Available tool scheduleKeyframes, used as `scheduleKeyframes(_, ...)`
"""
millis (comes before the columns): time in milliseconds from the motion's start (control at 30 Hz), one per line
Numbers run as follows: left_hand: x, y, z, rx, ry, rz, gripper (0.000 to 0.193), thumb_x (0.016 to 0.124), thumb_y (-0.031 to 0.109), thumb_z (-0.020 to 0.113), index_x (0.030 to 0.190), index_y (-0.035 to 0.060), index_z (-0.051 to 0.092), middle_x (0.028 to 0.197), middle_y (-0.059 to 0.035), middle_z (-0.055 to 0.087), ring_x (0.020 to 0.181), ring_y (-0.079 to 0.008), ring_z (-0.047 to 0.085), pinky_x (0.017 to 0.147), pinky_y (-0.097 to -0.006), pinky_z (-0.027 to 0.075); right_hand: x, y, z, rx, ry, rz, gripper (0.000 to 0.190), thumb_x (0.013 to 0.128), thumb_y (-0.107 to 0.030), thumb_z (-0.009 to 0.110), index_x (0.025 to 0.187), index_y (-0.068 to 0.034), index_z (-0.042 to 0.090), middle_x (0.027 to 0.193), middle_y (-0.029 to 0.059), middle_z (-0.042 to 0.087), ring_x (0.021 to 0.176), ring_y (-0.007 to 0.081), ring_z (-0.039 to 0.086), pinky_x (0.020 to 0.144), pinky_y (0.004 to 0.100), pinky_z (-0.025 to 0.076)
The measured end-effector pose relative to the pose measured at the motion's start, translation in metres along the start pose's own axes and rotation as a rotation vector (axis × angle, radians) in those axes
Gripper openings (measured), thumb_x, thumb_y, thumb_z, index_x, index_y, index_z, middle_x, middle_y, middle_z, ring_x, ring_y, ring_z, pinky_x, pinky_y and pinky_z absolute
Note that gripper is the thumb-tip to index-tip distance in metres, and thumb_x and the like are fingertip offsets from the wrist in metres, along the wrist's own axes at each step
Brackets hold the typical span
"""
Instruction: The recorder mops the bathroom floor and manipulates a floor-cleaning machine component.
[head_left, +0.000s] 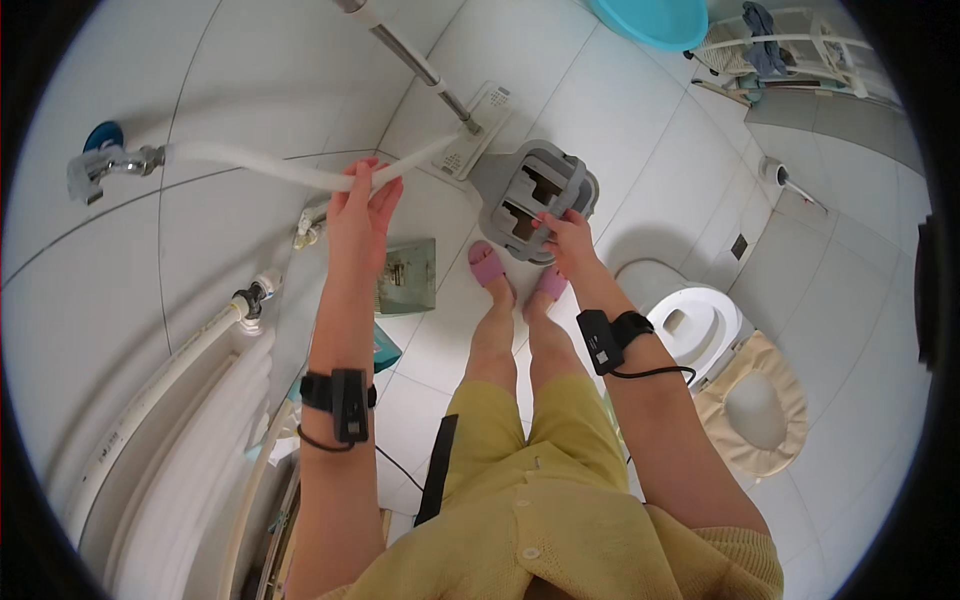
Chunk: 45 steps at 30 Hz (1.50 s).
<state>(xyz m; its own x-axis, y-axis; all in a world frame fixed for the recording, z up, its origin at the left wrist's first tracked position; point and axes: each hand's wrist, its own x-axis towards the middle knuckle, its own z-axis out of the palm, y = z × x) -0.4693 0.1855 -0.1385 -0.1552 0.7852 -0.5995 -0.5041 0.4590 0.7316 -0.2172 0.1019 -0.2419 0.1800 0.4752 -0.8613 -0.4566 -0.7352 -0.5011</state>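
My left hand (364, 196) grips a white hose (255, 163) partway along its length. One end of the hose fits onto a metal wall tap (112, 165); the other end reaches toward the flat mop head (476, 127) and the corner of the bucket. My right hand (570, 240) is at the grey plastic mop bucket (495, 187), with thumb and fingers around the lower part of its handle (576, 180). Two dark openings show in the bucket's top. The flat mop's metal pole (409, 56) leans up toward the wall.
Pink slippers (486, 260) are just below the bucket. A green plastic bin (409, 277) stands left, a white toilet (694, 322) right. At the back are a turquoise basin (652, 19) and a white rack (817, 45). A pipe (172, 367) runs along the left.
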Motion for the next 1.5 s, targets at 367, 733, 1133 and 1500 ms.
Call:
scheduleKeyframes(367, -0.097, 0.039, 0.055, -0.136, -0.044, -0.118, 0.022, 0.088, 0.022, 0.039, 0.091, 0.0003, 0.043, 0.106, -0.0251, 0.046, 0.1, -0.0345, 0.048, 0.088, -0.0394, 0.041, 0.013, -0.005, -0.019, -0.972, 0.571, -0.604, 0.04, 0.076, -0.014, 0.057, 0.108, -0.001, 0.038, 0.098, 0.0135, 0.049, 0.078, 0.0248, 0.054, 0.062, 0.0375, 0.045)
scheduleKeyframes(733, -0.146, 0.089, 0.03, 0.225, 0.033, -0.294, 0.02, 0.084, 0.016, 0.045, 0.097, 0.0015, 0.045, 0.093, -0.0164, 0.057, 0.085, -0.0334, 0.057, 0.078, -0.0347, 0.046, 0.01, -0.06, 0.061, 0.091, -0.281, 0.031, 0.032, 0.077, -0.009, 0.044, 0.107, -0.005, 0.036, 0.074, 0.0139, 0.05, 0.055, 0.0245, 0.053, 0.047, 0.035, 0.045)
scheduleKeyframes(1133, -0.084, 0.268, 0.016, 2.106, -0.04, 1.244, 0.022, 0.077, 0.014, 0.055, 0.097, 0.004, 0.056, 0.102, -0.0095, 0.054, 0.101, -0.0264, 0.046, 0.084, -0.034, 0.04, -0.068, -0.046, 0.033, -0.127, -0.098, -0.057, 0.033, 0.074, -0.009, 0.046, 0.107, -0.005, 0.044, 0.062, 0.0041, 0.05, 0.052, 0.0126, 0.05, 0.042, 0.0261, 0.04)
scheduleKeyframes(1500, -0.041, 0.268, 0.045, 2.138, 0.356, 1.064, 0.03, 0.083, 0.034, 0.045, 0.078, 0.0076, 0.059, 0.066, -0.0104, 0.058, 0.061, -0.0279, 0.054, 0.053, -0.0338, 0.044, -0.085, -0.029, 0.005, -0.19, 0.058, 0.023, 0.04, 0.069, -0.011, 0.046, 0.109, -0.004, 0.045, 0.062, 0.0014, 0.044, 0.05, 0.0103, 0.044, 0.043, 0.0233, 0.038)
